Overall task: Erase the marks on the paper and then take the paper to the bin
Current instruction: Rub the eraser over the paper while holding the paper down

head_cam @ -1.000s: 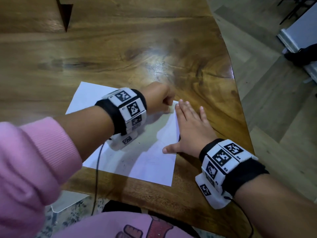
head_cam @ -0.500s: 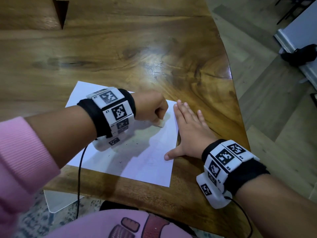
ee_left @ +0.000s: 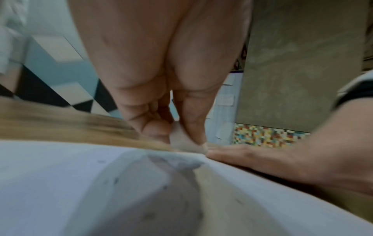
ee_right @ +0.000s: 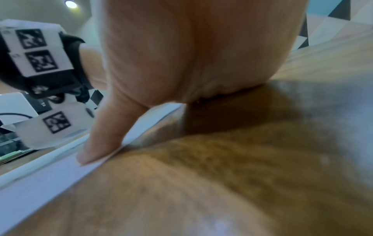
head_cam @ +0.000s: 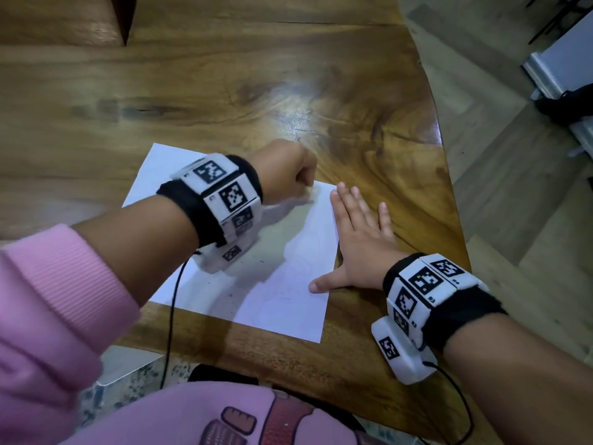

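A white sheet of paper (head_cam: pixel 282 293) with faint pencil marks and eraser crumbs lies on the wooden table (head_cam: pixel 288 75) near its front edge. My left hand (head_cam: pixel 288 175) is curled over the paper's far right corner and pinches a small pale eraser (ee_left: pixel 181 140) between thumb and fingers, its tip down on the paper (ee_left: pixel 60 183). My right hand (head_cam: pixel 359 242) lies flat with straight fingers along the paper's right edge. Its thumb (ee_right: pixel 101 143) presses on the paper (ee_right: pixel 50 180) while the palm rests on the table.
The table's curved right edge (head_cam: pixel 446 187) drops to a wood-plank floor (head_cam: pixel 513 187). A dark shoe (head_cam: pixel 564 104) lies by a white fixture at the far right. A black cable (head_cam: pixel 171 309) hangs from my left wrist over the table's front edge.
My left hand slid back down the paper toward me, then up again to the far right corner, with the eraser in its grip. My right hand stayed flat on the paper's right edge.
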